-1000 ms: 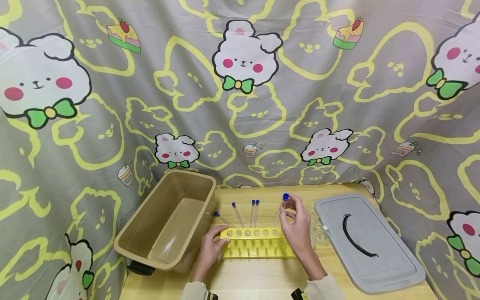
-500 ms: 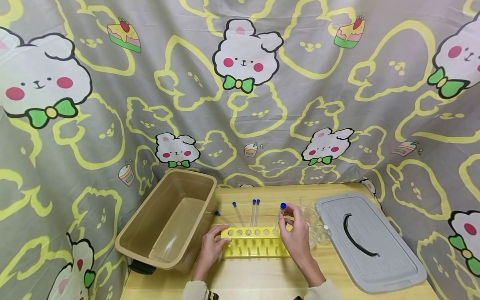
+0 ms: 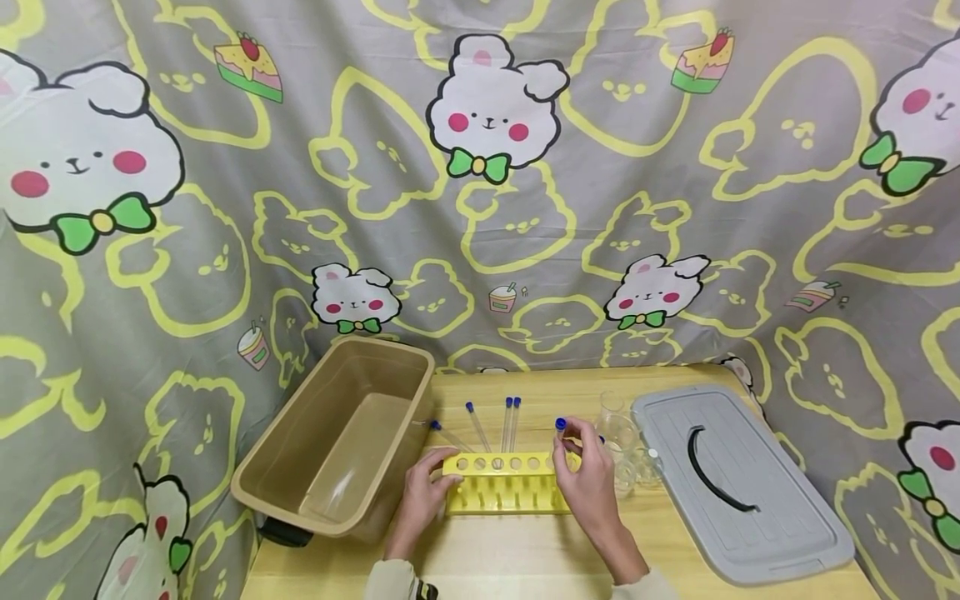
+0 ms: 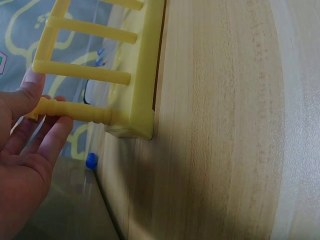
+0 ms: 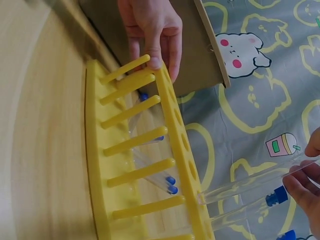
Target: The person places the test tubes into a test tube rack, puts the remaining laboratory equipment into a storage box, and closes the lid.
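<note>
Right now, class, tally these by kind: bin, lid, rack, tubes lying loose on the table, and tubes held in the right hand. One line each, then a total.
Brown bin: 1
Grey lid: 1
Yellow rack: 1
Blue-capped tubes lying loose: 4
Held tube, in the right hand: 1
Total: 8

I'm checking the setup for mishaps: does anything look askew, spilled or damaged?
Mildly: behind the yellow plastic rack, the leftmost two of four loose clear, blue-capped tubes lie splayed on the wooden table, beside a neat parallel pair. No spill or damage shows.
</note>
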Tool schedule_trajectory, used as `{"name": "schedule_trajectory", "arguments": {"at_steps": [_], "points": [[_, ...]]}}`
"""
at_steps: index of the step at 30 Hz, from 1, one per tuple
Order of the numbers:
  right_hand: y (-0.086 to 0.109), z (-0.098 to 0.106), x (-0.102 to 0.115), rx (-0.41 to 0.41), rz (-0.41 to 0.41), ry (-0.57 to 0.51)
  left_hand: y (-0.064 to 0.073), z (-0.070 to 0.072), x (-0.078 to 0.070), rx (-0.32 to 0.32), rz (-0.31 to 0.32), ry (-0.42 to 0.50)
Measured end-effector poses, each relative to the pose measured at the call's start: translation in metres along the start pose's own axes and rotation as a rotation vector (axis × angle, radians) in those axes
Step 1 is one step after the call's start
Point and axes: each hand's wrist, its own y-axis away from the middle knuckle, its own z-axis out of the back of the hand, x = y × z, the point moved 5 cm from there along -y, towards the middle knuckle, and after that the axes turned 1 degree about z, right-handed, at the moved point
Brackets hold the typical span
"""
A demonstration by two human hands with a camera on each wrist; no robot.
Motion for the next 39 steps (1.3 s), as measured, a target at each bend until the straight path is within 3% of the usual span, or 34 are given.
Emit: {"name": "schedule_trajectory", "arguments": {"at_steps": [8,18,39], "points": [[0.006,-0.002,0.003,0.015,0.043,0.021,0.0,0.0,0.001,0.008,0.026,0.019],[0.011,-0.005,0.006,0.045,0.033,0.059,0.0,-0.001,0.001,0.013,0.02,0.002],[0.018,-0.009,0.005,0.01,0.075,0.087,0.0,0.002,-0.007,0.011,-0.017,-0.001]]}}
